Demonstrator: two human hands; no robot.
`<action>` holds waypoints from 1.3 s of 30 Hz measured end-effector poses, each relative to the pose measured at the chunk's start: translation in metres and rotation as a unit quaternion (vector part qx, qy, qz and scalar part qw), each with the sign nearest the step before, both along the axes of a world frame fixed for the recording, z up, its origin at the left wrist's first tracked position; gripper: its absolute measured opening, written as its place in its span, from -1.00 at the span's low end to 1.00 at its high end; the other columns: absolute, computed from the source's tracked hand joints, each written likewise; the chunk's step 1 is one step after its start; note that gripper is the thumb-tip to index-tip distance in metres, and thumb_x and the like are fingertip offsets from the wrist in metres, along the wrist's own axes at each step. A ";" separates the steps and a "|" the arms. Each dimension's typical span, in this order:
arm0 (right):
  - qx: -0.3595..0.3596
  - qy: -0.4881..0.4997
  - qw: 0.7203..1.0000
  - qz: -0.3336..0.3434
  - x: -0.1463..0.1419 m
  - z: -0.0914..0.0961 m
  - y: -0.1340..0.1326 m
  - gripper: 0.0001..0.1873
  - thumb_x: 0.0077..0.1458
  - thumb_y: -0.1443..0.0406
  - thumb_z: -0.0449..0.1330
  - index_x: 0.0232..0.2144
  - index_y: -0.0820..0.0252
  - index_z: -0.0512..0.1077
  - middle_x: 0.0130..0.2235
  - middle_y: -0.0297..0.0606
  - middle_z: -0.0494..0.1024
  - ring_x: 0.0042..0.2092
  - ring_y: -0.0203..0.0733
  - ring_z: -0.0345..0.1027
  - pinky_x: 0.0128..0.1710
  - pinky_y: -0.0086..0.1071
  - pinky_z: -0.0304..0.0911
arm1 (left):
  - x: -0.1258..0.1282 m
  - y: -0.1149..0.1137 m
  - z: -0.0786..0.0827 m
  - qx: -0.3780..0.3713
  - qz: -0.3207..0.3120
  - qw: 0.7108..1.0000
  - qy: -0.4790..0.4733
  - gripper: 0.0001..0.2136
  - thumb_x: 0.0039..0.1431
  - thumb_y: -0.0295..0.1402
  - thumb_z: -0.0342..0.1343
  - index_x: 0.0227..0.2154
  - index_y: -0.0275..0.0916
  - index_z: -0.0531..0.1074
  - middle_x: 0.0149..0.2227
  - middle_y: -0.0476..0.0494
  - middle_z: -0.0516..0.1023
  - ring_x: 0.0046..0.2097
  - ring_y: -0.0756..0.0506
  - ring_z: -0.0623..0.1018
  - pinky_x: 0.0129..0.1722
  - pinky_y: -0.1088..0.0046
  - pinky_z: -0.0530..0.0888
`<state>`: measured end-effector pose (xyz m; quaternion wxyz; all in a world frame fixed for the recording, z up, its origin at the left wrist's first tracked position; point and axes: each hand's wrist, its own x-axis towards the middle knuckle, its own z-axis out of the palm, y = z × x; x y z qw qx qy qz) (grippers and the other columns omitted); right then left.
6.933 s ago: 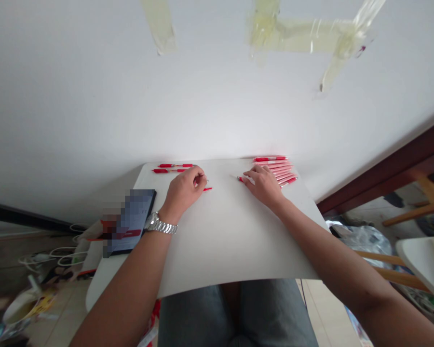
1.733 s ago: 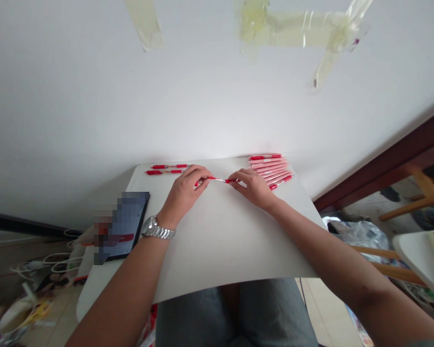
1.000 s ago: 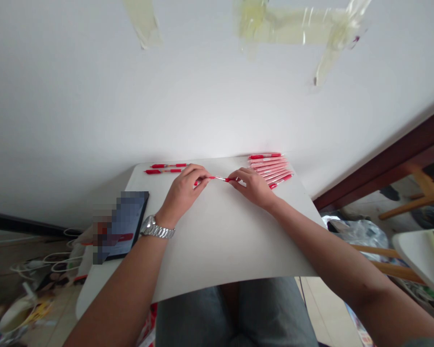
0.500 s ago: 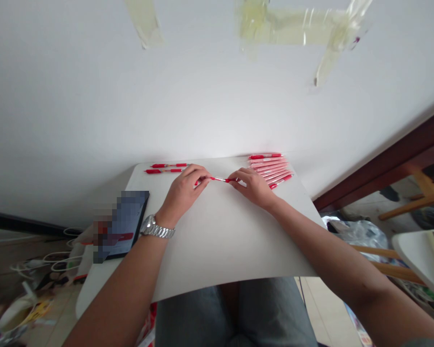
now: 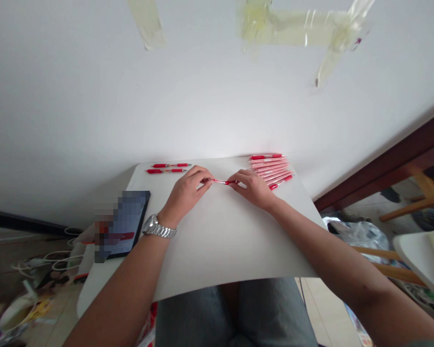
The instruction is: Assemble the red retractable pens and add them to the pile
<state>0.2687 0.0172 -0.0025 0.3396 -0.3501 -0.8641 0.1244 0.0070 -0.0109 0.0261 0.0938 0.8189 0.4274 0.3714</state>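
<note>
Table (image 5: 231, 241): passage lies between forearms (image 5: 130, 284) at front edge; pens (image 5: 166, 170) obstruct both rear corners; tablet (image 5: 132, 221) obstructs left edge.

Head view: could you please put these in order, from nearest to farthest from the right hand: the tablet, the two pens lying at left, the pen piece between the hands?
From the right hand:
1. Pen piece, in its fingertips, on its left side.
2. Two pens, lying left, near the wall.
3. Tablet, at the left edge.

A white table (image 5: 217, 241) bears red pens (image 5: 166, 170) and a tablet (image 5: 129, 224).
</note>
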 end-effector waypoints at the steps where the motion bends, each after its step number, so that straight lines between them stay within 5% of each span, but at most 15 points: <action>1: 0.000 0.000 1.000 0.001 0.000 0.000 0.000 -0.86 0.43 0.27 0.21 -0.11 0.09 0.60 -0.16 -0.19 0.67 -0.17 -0.11 0.52 -0.14 -0.25 0.32 | 0.000 0.000 0.000 -0.001 0.000 1.000 -0.001 -0.89 0.46 -0.37 0.12 -0.15 -0.16 0.56 -0.07 -0.12 0.57 -0.07 -0.10 0.61 -0.01 0.32 0.58; 16: -0.026 0.036 0.999 -0.014 -0.003 0.001 -0.002 -0.88 0.39 0.30 0.24 -0.11 0.09 0.60 -0.17 -0.23 0.67 -0.19 -0.15 0.51 -0.13 -0.28 0.35 | -0.002 0.001 -0.003 0.018 0.008 1.000 -0.014 -0.85 0.46 -0.34 0.14 -0.06 -0.13 0.61 -0.01 -0.13 0.59 -0.06 -0.09 0.63 -0.05 0.36 0.61; 27: -0.046 0.059 0.997 -0.036 -0.002 -0.004 0.002 -0.88 0.39 0.25 0.23 -0.13 0.08 0.59 -0.17 -0.24 0.68 -0.21 -0.16 0.51 -0.16 -0.28 0.39 | -0.004 0.001 -0.005 0.016 0.052 0.998 -0.010 -0.81 0.48 -0.25 0.11 -0.07 -0.13 0.62 0.00 -0.12 0.61 -0.22 -0.04 0.61 -0.12 0.37 0.60; 39: -0.149 0.171 0.973 -0.051 -0.006 -0.003 0.002 -0.86 0.34 0.17 0.24 -0.18 0.09 0.48 -0.21 -0.28 0.74 -0.20 -0.18 0.60 -0.19 -0.30 0.43 | -0.005 0.003 -0.005 0.024 0.088 0.996 -0.007 -0.80 0.48 -0.25 0.10 -0.12 -0.15 0.63 -0.06 -0.12 0.62 -0.27 -0.04 0.57 -0.18 0.37 0.56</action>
